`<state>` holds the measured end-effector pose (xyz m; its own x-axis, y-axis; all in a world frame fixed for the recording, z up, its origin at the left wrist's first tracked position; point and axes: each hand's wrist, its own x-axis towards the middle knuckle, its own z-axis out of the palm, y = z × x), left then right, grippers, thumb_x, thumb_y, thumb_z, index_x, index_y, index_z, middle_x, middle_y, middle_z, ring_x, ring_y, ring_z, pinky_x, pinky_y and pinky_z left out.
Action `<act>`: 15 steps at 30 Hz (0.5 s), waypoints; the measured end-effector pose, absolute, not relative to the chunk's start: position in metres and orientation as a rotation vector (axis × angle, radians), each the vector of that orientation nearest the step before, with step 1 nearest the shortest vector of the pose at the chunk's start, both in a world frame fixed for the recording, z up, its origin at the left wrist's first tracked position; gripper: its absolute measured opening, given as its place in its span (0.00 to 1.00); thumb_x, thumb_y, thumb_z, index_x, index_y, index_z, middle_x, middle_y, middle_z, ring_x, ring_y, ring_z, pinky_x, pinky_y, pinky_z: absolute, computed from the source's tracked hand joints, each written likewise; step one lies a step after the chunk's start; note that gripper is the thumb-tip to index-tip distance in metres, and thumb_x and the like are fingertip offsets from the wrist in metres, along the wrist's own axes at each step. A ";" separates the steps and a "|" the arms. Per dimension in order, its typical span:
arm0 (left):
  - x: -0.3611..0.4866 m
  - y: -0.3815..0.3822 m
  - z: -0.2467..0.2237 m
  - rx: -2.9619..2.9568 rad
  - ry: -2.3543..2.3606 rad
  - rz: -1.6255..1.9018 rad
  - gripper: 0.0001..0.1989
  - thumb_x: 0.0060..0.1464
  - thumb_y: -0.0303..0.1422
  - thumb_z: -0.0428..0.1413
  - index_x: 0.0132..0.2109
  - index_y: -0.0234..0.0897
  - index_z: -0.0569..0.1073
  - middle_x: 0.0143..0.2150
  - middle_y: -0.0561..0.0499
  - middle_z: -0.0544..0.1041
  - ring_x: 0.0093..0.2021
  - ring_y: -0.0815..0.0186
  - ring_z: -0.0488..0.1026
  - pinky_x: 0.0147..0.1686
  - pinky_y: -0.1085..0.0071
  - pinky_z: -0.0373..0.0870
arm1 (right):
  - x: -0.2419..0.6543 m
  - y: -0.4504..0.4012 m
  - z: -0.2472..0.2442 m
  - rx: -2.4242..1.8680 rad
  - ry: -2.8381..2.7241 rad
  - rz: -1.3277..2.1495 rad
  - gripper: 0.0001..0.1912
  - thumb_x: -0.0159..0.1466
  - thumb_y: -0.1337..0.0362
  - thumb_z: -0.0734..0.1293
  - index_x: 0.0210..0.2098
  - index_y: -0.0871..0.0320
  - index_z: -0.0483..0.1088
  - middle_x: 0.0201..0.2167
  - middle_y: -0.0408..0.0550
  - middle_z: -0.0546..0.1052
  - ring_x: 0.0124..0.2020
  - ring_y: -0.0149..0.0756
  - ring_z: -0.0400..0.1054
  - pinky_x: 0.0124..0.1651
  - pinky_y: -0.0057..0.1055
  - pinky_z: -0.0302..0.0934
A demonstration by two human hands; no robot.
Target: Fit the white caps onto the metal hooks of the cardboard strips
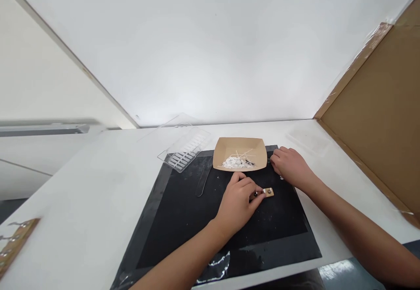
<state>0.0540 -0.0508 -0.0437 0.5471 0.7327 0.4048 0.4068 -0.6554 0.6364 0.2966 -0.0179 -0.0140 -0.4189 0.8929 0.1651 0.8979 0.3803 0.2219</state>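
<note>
From my head camera, looking forward and down: my left hand point(238, 196) reaches in over a black mat point(183, 224) on a white worktop point(82, 193). Its thumb and fingers are drawn together, pinching a small wooden strip point(269, 192) that bears shiny metal fittings. The strip lies low over the mat, its right end sticking out beyond my fingertips, its left part hidden by them.

My right hand point(290, 164) is at the mat's far right corner, fingers curled inward, just beside the right end of a brown paper tray point(241, 144). Something thin and dark shows at its fingertips; I cannot tell whether they grip it. The wooden strip lies nearer to me than this hand, and to its left.

The tray, just beyond my left hand, holds a heap of white shreds point(234, 163) and some thin pale sticks. To its left lie a narrow dark blade-like piece point(204, 180) and a clear slotted plastic tray point(183, 154).
</note>
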 end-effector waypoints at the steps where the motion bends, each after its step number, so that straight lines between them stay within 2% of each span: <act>1: 0.054 -0.051 -0.044 2.313 0.919 0.924 0.03 0.62 0.29 0.67 0.38 0.38 0.82 0.34 0.49 0.82 0.42 0.57 0.70 0.46 0.56 0.72 | 0.297 -0.018 -0.014 -1.678 -2.595 -0.441 0.13 0.73 0.72 0.65 0.32 0.58 0.75 0.34 0.54 0.79 0.40 0.46 0.67 0.39 0.40 0.51; 6: 0.054 -0.050 -0.043 2.312 0.916 0.915 0.03 0.63 0.29 0.66 0.38 0.38 0.81 0.33 0.50 0.82 0.42 0.57 0.70 0.46 0.57 0.71 | 0.298 -0.015 -0.013 -1.654 -2.587 -0.436 0.11 0.70 0.73 0.68 0.32 0.57 0.75 0.35 0.55 0.80 0.46 0.49 0.66 0.43 0.41 0.52; 10: 0.053 -0.050 -0.042 2.305 0.940 0.898 0.03 0.62 0.30 0.68 0.38 0.39 0.82 0.34 0.50 0.83 0.43 0.56 0.70 0.46 0.57 0.70 | 0.298 -0.012 -0.016 -1.633 -2.598 -0.398 0.12 0.70 0.73 0.67 0.31 0.57 0.74 0.33 0.55 0.78 0.44 0.48 0.66 0.39 0.40 0.53; 15: 0.053 -0.052 -0.041 2.324 1.008 0.867 0.04 0.60 0.31 0.70 0.39 0.42 0.82 0.35 0.51 0.84 0.46 0.54 0.70 0.46 0.55 0.66 | 0.298 -0.009 -0.020 -1.608 -2.603 -0.350 0.12 0.70 0.75 0.66 0.32 0.58 0.74 0.33 0.55 0.77 0.41 0.49 0.66 0.40 0.41 0.56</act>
